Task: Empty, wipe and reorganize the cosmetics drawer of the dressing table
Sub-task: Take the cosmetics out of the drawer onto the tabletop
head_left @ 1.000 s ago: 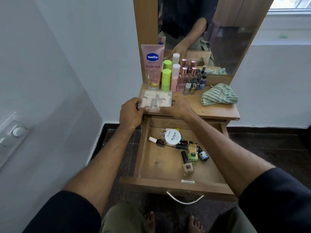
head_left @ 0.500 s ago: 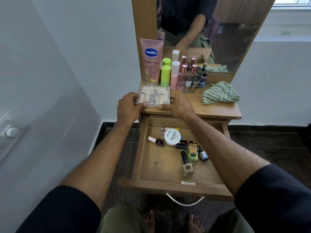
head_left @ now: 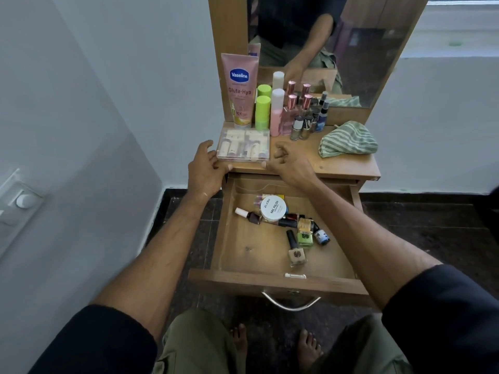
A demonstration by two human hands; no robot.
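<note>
On the desk's near left edge the clear cosmetics case (head_left: 243, 145) lies flat, both hands, left hand (head_left: 206, 168) and right hand (head_left: 290, 164), loose-fingered and seemingly holding nothing; next, lift the nail-polish bottles (head_left: 297, 238) from the open drawer (head_left: 283, 282) singly, upright.

A wooden dressing table (head_left: 348, 164) carries a clear plastic case (head_left: 243, 145) at its front left edge, a pink lotion tube (head_left: 240, 90), green and pink bottles (head_left: 263, 109), small perfume and polish bottles (head_left: 303, 117) along the mirror, and a striped green cloth (head_left: 347, 140) at right.
</note>
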